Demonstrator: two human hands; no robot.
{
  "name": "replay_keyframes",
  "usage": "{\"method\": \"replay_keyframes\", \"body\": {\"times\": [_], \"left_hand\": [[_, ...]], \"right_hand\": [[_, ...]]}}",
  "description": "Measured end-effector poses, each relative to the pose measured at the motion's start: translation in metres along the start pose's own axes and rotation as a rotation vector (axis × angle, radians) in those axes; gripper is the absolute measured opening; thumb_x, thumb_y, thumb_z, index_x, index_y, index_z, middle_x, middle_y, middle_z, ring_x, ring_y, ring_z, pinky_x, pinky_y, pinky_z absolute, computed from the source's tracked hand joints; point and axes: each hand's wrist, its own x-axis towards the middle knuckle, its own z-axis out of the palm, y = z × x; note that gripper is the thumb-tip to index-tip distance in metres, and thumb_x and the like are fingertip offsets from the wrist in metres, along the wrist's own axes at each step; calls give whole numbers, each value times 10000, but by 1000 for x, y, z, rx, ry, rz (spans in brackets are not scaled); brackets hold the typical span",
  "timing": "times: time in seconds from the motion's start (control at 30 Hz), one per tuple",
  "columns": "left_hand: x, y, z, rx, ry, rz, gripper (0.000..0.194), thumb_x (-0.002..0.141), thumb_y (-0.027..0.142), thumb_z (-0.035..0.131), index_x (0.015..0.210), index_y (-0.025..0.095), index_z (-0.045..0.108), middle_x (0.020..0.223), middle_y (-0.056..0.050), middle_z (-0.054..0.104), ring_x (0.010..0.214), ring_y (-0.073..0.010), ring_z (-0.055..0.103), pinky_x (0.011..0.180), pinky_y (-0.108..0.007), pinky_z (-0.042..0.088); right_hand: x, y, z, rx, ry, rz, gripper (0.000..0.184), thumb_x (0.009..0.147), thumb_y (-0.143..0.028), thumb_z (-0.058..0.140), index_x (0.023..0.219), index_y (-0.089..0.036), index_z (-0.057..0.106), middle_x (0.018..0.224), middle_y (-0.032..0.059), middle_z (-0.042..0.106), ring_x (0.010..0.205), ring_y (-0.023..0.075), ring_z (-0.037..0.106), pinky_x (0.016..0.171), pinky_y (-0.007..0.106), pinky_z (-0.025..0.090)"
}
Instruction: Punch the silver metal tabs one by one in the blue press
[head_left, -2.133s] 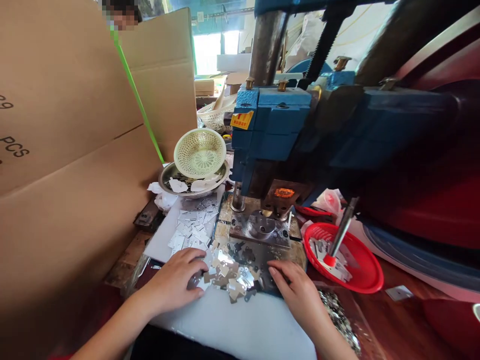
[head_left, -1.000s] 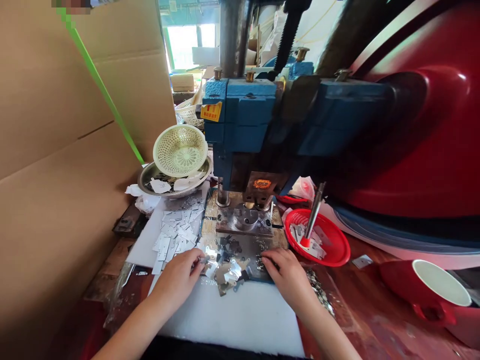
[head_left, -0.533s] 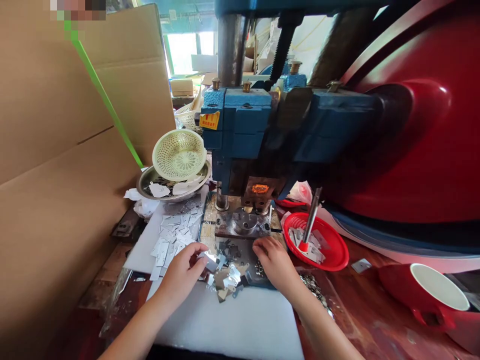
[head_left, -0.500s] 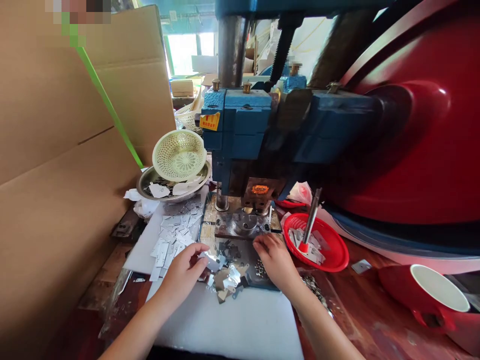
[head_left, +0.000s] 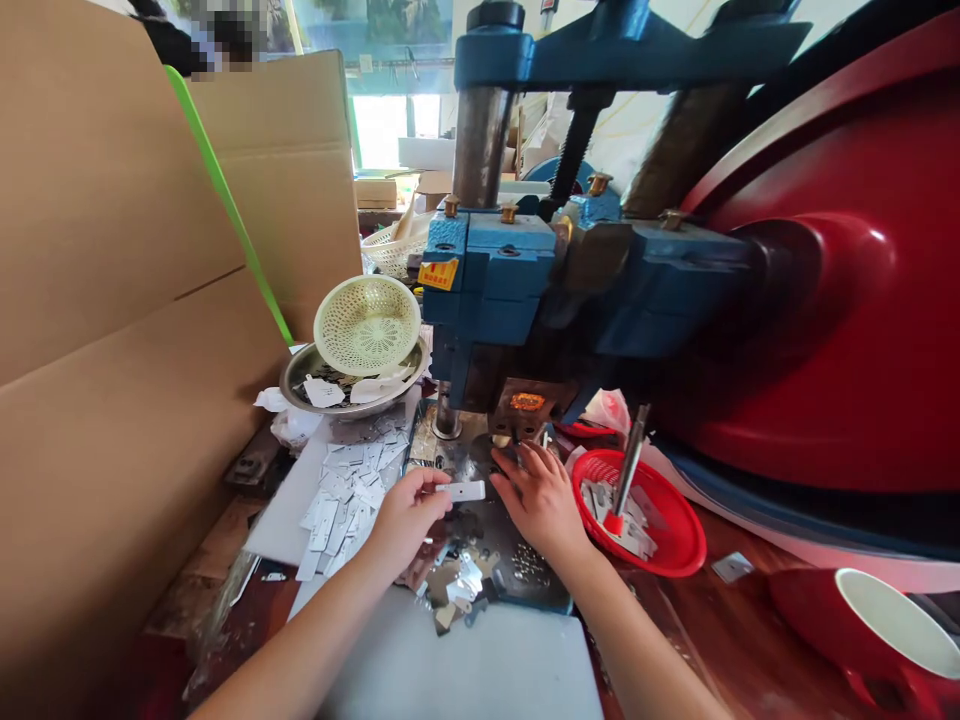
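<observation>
Pinched between the thumb and fingers of my left hand [head_left: 409,520] is a small flat metal plate [head_left: 466,491] with holes in it, held just in front of the die. My right hand [head_left: 541,500] reaches to the die's front, its fingers apart and pointing beneath the punch block [head_left: 531,402] of the blue press [head_left: 495,265]. Its fingertips partly hide the die, and I see nothing in them. Below both hands lie loose shiny metal pieces [head_left: 459,582]. Left of my left hand spreads a pile of flat metal plates [head_left: 346,490].
A red basket [head_left: 690,540] with metal plates and an upright rod stands on the right. Beyond it are a red mug [head_left: 817,610] and the big red flywheel [head_left: 847,330]. At left, a pale green colander [head_left: 367,325] rests on a metal bowl [head_left: 300,395], beside tall cardboard [head_left: 112,220].
My left hand has moved right and up from the loose pieces, with a plate now clearly in its fingers. The right hand has moved forward to the die, its fingers spreading. The view has tilted upward.
</observation>
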Motion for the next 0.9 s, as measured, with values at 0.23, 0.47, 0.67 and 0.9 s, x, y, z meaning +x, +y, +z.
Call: {"method": "replay_keyframes", "body": {"times": [0.23,0.47,0.67,0.9], "left_hand": [[38,9,34,196,35,253,170,761,195,580,915,184,649,812,-18,668,754,-163,627,715,-280,491],[75,6,55,353,132,379,176,729,173,617,899,166,664,1004,-73,627,995,-227,571,930,-380,421],[87,2,55,394,-11,363,321,766,145,543,1069,179,646,1075,-70,660,1054,-235,575,971,-395,414],[88,11,58,448,-122,382,359,768,97,499,1075,198,656,1097,-52,675,1066,-224,590,979,-358,426]], "right_hand": [[-4,2,3,350,98,156,322,914,-394,409,1089,-237,628,1099,87,625,1056,231,556,906,423,452],[13,9,20,397,148,292,259,850,-378,470,919,-200,645,1040,115,624,996,259,572,874,437,458],[19,17,32,517,87,344,292,797,-305,488,1023,-158,599,1021,114,634,991,247,576,877,402,449],[23,15,35,565,72,334,257,805,-265,455,996,-179,604,975,86,656,955,219,595,857,361,458]]}}
